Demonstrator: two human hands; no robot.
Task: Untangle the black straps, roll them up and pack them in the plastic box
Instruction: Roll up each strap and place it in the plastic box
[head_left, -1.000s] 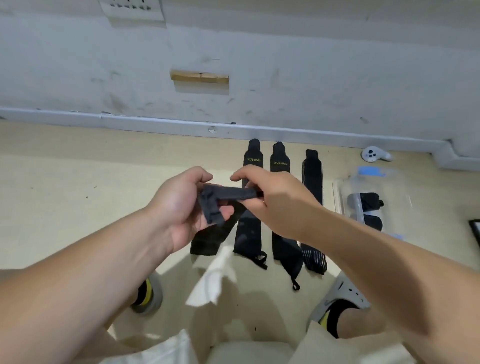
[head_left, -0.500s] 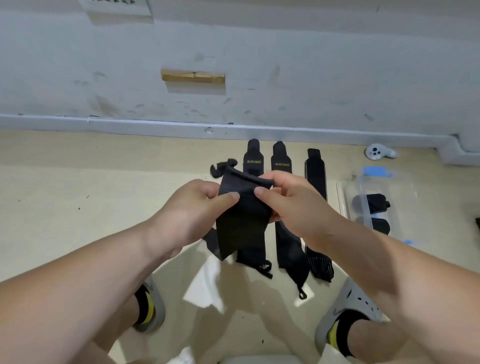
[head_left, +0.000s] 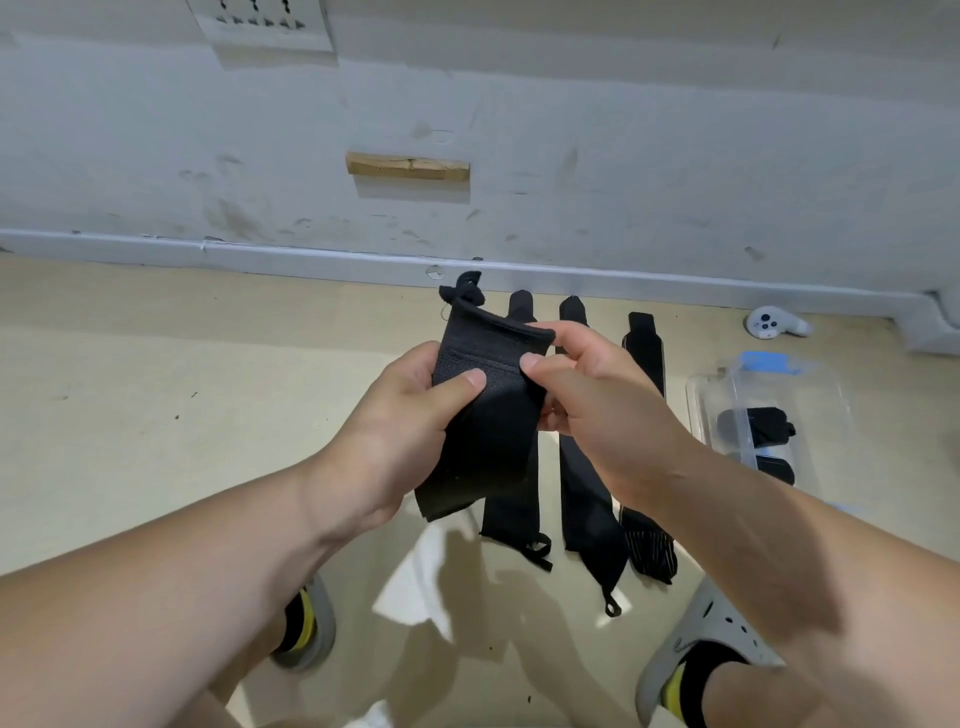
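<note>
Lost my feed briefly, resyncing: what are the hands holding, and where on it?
The left hand and right hand both pinch one black strap near its upper end.

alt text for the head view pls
Left hand and right hand hold a black strap upright above a beige floor, thumbs pinching it. Three more straps lie flat beyond; a clear plastic box with rolled straps sits right.

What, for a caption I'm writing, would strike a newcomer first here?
The left hand and right hand hold a wide black fabric strap up at centre, thumbs pinching its upper part. Behind it three more black straps lie side by side on the beige floor; a clear plastic box holding dark rolled straps sits at right.
</note>
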